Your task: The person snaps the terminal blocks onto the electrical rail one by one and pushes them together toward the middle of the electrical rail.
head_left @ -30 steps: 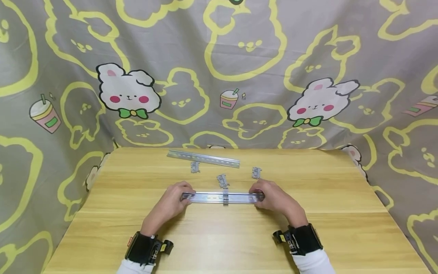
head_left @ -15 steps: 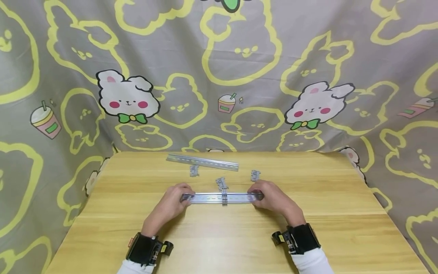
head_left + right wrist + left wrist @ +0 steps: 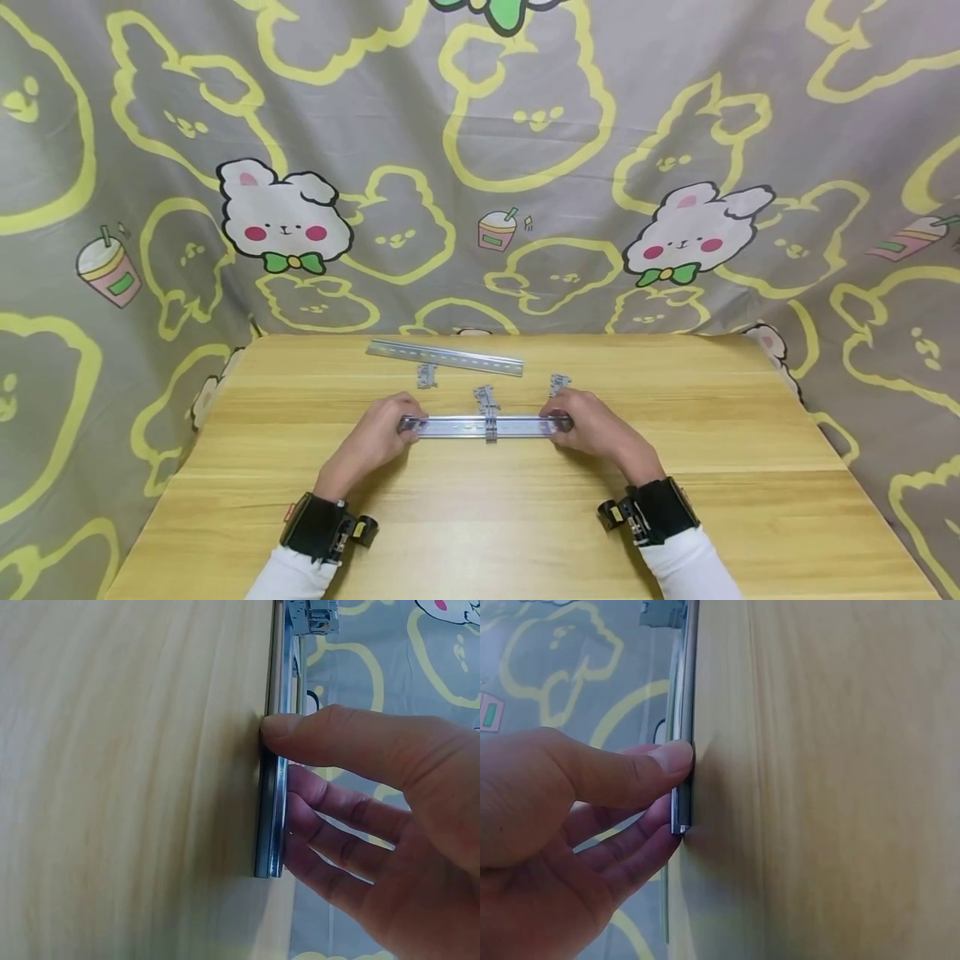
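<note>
A long, straight rail of silvery metal with a row of slots (image 3: 453, 427) runs crosswise in front of the person, above or on the pale yellow wood-grained table (image 3: 480, 521); whether it touches the wood cannot be told. The person's left hand (image 3: 380, 428) grips its left end, and the right hand (image 3: 592, 423) grips its right end. In each wrist view the thumb presses the near edge of the rail while the other fingers bend in against the far side — a narrow hold, with the metal between. A narrow cluster of grey plastic blocks (image 3: 491, 428) sits across the rail at about its middle, between the two hands and well apart from both. Just beyond it lies a tilted, loose grey plastic block (image 3: 485, 396); the head view does not show whether the two touch. Another small grey block with a notched outline (image 3: 558, 383) lies just beyond the right hand, partly hidden by it, and a third loose grey block (image 3: 427, 376) lies farther left, near a second slotted metal rail (image 3: 444, 358), which rests at a slight slant toward the back of the table. Black wristbands with small cameras (image 3: 315, 527) circle both wrists above white sleeves (image 3: 294, 577), and a grey curtain printed with yellow outlines and white rabbit faces (image 3: 431, 125) hangs behind.
</note>
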A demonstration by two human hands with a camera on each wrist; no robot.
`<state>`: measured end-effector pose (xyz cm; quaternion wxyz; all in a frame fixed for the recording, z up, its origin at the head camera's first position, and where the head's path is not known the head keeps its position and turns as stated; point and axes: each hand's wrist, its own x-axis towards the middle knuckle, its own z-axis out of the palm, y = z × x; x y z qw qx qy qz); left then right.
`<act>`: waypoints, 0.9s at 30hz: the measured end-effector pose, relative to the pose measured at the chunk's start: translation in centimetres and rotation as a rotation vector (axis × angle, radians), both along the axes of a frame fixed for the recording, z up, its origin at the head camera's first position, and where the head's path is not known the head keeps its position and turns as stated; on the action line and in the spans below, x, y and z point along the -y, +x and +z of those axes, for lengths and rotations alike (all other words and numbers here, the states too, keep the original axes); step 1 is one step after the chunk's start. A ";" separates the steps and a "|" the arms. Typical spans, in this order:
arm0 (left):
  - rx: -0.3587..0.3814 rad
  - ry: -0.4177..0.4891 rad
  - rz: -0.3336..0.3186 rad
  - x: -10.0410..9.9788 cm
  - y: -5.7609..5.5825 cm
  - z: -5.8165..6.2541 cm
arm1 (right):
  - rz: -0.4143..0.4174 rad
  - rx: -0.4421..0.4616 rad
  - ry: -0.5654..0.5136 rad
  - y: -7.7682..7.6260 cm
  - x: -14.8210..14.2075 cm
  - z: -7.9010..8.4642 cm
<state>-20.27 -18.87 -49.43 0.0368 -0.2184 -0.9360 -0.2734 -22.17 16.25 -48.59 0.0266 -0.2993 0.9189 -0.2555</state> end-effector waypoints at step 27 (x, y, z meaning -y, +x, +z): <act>0.043 -0.057 0.057 3.5 -5.7 3.8 | -0.008 -0.124 0.011 -3.8 2.0 2.2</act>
